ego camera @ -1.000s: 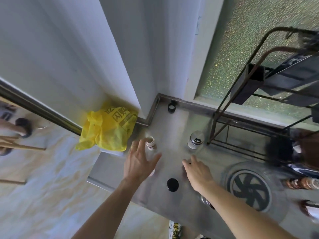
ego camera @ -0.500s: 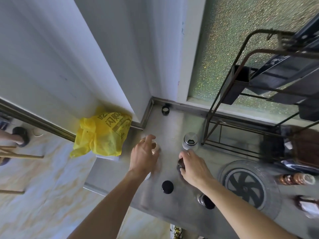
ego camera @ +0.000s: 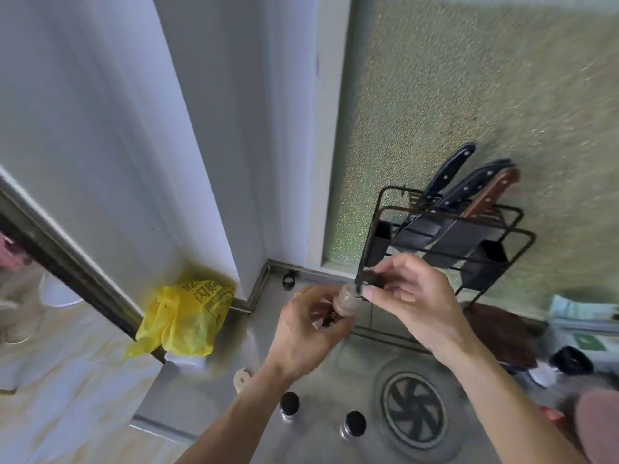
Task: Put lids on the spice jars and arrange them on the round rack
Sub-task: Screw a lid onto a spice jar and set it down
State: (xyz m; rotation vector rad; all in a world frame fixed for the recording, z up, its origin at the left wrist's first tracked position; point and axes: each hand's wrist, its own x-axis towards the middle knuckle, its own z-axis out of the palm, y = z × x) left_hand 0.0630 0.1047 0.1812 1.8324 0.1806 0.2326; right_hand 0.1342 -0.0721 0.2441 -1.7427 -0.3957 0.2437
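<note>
Fingers [ego camera: 370, 293] of the right hand [ego camera: 412, 296] pinch a small black lid [ego camera: 368, 279] and hold it right at the mouth of a spice jar [ego camera: 346, 301], which the left hand [ego camera: 310, 329] grips around its body, raised above the steel worktop [ego camera: 214, 380] and tipped toward the lid. Whether the lid already touches the rim cannot be told through the blur.

Several things could go wrong from here. With the jar tilted and its mouth not yet covered, brownish powder could spill if the tilt grows before the lid seats. A lid brought on at an angle would probably cross-thread or sit crooked, and might later pop off on the rack. The pinch on the lid looks shallow, so a slip could drop it onto the worktop, where it may roll toward the round rack [ego camera: 415, 408] lying flat below, or off the edge. Two more jars [ego camera: 289, 404] with dark tops stand near the front edge, just under the left forearm; a lowered elbow could knock them over.
</note>
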